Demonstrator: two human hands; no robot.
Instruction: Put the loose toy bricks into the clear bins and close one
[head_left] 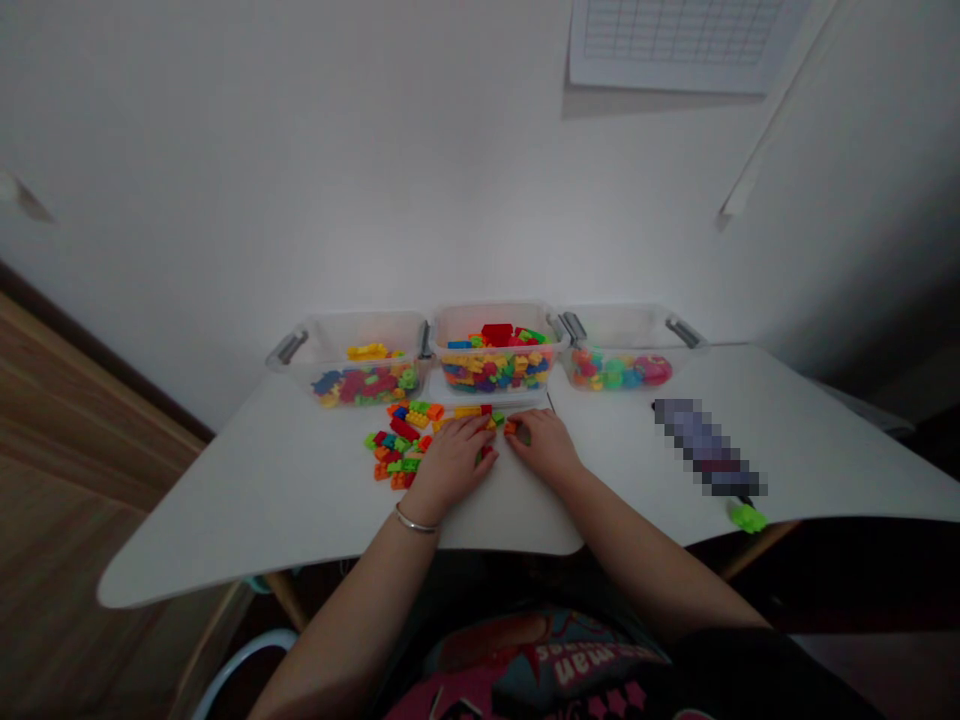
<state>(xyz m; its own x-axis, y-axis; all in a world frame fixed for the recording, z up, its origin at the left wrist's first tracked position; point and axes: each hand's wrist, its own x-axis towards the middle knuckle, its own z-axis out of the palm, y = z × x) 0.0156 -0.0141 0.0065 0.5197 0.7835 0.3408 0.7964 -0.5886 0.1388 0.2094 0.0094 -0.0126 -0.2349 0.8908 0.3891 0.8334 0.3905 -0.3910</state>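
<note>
My left hand [454,462], with a bracelet at the wrist, lies palm down over the right side of a pile of toy building bricks [405,428]. Its fingers are stretched out and apart, and they hide part of the pile. A row of yellow, red and green bricks [469,411] runs just beyond its fingertips. Close to its thumb, a bit of red brick [487,452] shows. My right hand [546,442] is closed in a pinch on a small orange brick [511,427], a short way right of the left hand's fingers.
Along the wall stand three clear plastic boxes: a left box [360,335] and a middle box [499,312] with coloured bricks, and a right box [630,325] with rounder toys. A blurred-out flat object [709,447] with a green charm [747,517] lies on the white table [300,500].
</note>
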